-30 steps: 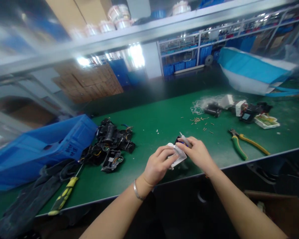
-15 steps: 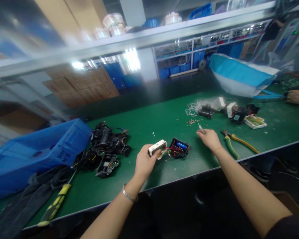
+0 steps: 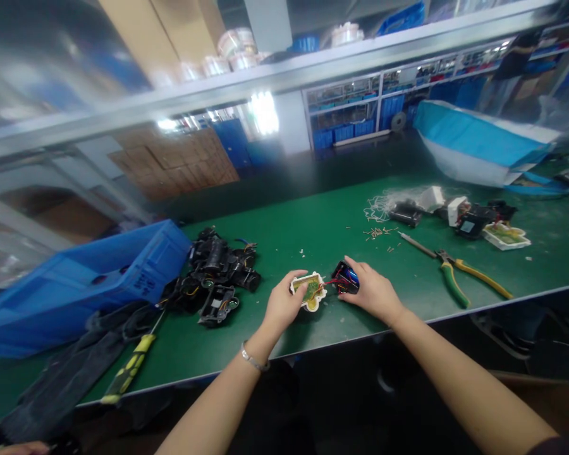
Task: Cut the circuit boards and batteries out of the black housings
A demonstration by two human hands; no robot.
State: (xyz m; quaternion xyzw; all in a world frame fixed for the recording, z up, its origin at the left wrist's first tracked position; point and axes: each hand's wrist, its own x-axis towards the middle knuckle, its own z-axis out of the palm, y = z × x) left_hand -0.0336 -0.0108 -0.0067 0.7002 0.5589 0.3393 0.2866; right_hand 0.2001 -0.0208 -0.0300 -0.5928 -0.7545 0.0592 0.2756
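Note:
My left hand [image 3: 284, 303] is closed on a white plastic housing [image 3: 314, 302] with a green circuit board inside, its open side turned up. Thin red wires run from the housing to a black battery case [image 3: 340, 282] with something blue in it. Around that case my right hand [image 3: 372, 292] has its fingers and thumb closed. A thin pen-like tool [image 3: 417, 244] lies on the green table [image 3: 284, 234], its end close to the pliers [image 3: 450, 278] with green and yellow handles. Small screws [image 3: 378, 233] lie scattered behind it.
Left of my hands is a pile of black casings [image 3: 218, 265], beside a blue bin [image 3: 90, 278]. A yellow-black screwdriver [image 3: 130, 370] and a dark cloth [image 3: 80, 366] lie near the front edge. White and black parts [image 3: 471, 221] and a blue-white bag [image 3: 483, 142] stand at the right.
My right hand has put down the pen-like tool and moved left onto the black battery case. The white housing has been turned so its circuit board shows. The view has shifted slightly.

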